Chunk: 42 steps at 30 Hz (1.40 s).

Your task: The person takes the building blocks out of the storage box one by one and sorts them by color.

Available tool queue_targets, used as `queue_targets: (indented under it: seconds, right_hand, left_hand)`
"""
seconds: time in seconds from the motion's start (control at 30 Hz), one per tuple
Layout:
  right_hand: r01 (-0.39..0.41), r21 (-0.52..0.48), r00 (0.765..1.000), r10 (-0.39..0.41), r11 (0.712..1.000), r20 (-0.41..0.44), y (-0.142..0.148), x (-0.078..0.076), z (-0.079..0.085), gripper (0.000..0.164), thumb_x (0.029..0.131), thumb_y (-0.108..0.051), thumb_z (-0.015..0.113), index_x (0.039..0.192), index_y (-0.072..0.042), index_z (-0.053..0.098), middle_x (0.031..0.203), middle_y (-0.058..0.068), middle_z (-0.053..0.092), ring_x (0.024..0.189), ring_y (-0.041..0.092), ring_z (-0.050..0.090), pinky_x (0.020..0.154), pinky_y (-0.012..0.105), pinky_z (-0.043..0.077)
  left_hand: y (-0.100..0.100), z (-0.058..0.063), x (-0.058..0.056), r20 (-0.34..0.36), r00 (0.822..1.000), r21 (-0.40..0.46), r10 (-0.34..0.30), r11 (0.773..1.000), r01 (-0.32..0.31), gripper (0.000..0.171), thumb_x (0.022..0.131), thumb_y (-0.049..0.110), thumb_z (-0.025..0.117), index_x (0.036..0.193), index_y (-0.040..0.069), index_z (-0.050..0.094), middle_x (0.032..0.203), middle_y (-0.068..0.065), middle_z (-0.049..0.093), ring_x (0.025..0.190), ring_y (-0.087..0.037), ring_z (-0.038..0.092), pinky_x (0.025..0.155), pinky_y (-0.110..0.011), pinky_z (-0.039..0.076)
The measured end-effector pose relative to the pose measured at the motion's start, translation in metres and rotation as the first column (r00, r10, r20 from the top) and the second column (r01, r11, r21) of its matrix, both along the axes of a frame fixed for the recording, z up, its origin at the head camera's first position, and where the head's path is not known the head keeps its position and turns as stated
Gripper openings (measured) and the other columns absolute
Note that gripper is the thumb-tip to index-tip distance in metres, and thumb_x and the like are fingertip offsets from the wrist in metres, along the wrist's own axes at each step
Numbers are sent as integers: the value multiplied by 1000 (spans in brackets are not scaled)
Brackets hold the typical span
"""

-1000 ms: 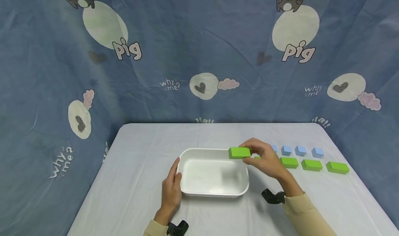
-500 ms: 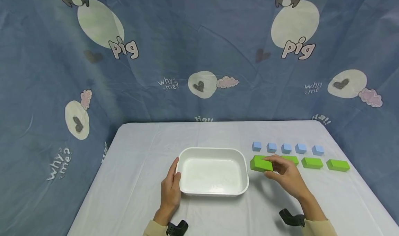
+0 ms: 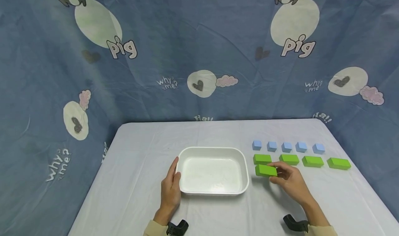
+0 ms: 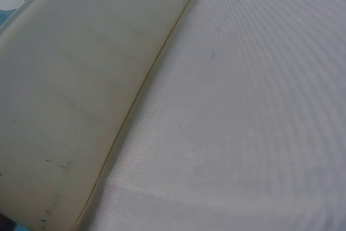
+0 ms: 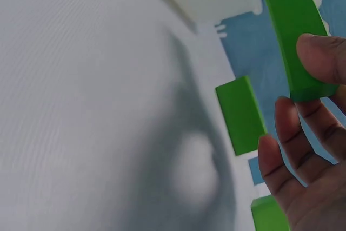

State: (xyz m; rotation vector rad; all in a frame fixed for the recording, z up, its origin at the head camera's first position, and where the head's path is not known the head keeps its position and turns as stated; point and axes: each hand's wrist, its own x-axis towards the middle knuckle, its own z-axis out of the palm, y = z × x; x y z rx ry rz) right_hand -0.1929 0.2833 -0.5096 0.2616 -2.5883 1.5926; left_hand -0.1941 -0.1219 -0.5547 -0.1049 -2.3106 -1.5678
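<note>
A white rectangular tray point(image 3: 213, 193) stands on the white-covered table. My left hand point(image 3: 171, 191) lies against its left side, fingers straight along the outer wall and thumb near the rim. In the left wrist view the tray's outer wall point(image 4: 81, 79) fills the left part; no fingers show there. To the right of the tray, my right hand point(image 3: 290, 182) pinches a green rectangular block point(image 3: 265, 170) by its right end. The right wrist view shows the thumb on this held block point(image 5: 292, 25), raised over the table, its other fingers loosely bent below.
Several green blocks point(image 3: 312, 161) lie in a row right of the tray, with several small blue blocks point(image 3: 286, 147) in a row behind. A blue patterned cloth point(image 3: 237, 49) hangs behind the table point(image 3: 124, 180).
My right hand has moved the green block from above the tray's far right corner rightward and nearer, in front of the green row. My left hand stays at the tray.
</note>
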Motion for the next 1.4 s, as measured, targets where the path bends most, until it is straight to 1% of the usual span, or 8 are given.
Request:
queue_targets:
  seconds: [0.23, 0.47, 0.53, 0.7, 0.9, 1.07, 1.2, 1.4]
  right_hand:
    - [12, 57, 1000, -12, 998, 10, 4, 2, -5, 42, 80, 8, 79, 120, 0, 71, 117, 12, 67, 93, 13, 60, 80, 20, 56]
    - [30, 130, 999, -34, 991, 33, 8, 4, -13, 41, 79, 4, 82, 117, -8, 73, 105, 3, 67, 85, 13, 57, 77, 23, 55]
    - [31, 154, 998, -38, 988, 44, 8, 5, -15, 41, 79, 3, 82, 117, -10, 74, 105, 1, 68, 86, 13, 58, 78, 25, 55]
    - [39, 212, 998, -50, 976, 47, 6, 4, -21, 40, 79, 0, 83, 116, -13, 75, 112, -3, 70, 96, 11, 62, 84, 27, 55]
    - [60, 252, 997, -72, 966, 39, 4, 3, -23, 39, 79, 1, 83, 114, -14, 75, 109, -4, 70, 92, 12, 59, 82, 28, 54]
    - [67, 260, 995, -84, 963, 56, 4, 4, -24, 39, 79, -1, 83, 115, -14, 75, 111, -3, 71, 97, 14, 61, 85, 29, 54]
    - [63, 269, 993, -86, 961, 75, 4, 4, -24, 39, 80, -3, 83, 117, -13, 75, 112, -2, 71, 103, 18, 62, 89, 35, 55]
    - [63, 271, 991, -93, 960, 100, 3, 3, -26, 40, 80, -3, 82, 119, -11, 74, 115, 2, 71, 112, 27, 64, 98, 49, 53]
  left_hand:
    - [1, -1, 1, -13, 1000, -11, 8, 1000, -8, 49, 107, 3, 41, 156, 3, 40, 155, -9, 45, 141, -24, 43, 113, -12, 28]
    - [1, 0, 0, -18, 1000, -14, 5, 1000, -5, 49, 106, 2, 41, 155, 2, 39, 155, -11, 45, 141, -25, 43, 113, -13, 29]
    - [1, 0, 0, -18, 1000, -12, 3, 1000, -3, 49, 106, 2, 40, 155, 2, 39, 156, -11, 44, 141, -25, 43, 113, -14, 29]
    - [2, 1, 1, -14, 1000, -21, 10, 1000, -10, 49, 106, 3, 40, 156, 3, 39, 155, -11, 45, 141, -26, 44, 112, -14, 29]
    - [3, 2, 1, -13, 1000, -33, 21, 999, -21, 49, 106, 3, 41, 155, 3, 40, 155, -10, 46, 141, -26, 44, 112, -12, 28]
    - [4, 2, 2, -20, 1000, -28, 16, 999, -16, 49, 106, 1, 41, 155, 1, 39, 155, -11, 45, 141, -26, 43, 112, -12, 28]
    - [3, 2, 2, -17, 1000, -32, 16, 999, -16, 50, 106, 2, 41, 156, 3, 39, 155, -10, 46, 141, -26, 44, 112, -12, 28]
    - [2, 0, 2, -20, 1000, -33, 21, 999, -22, 49, 107, 4, 42, 156, 5, 41, 154, -9, 47, 140, -25, 45, 111, -11, 29]
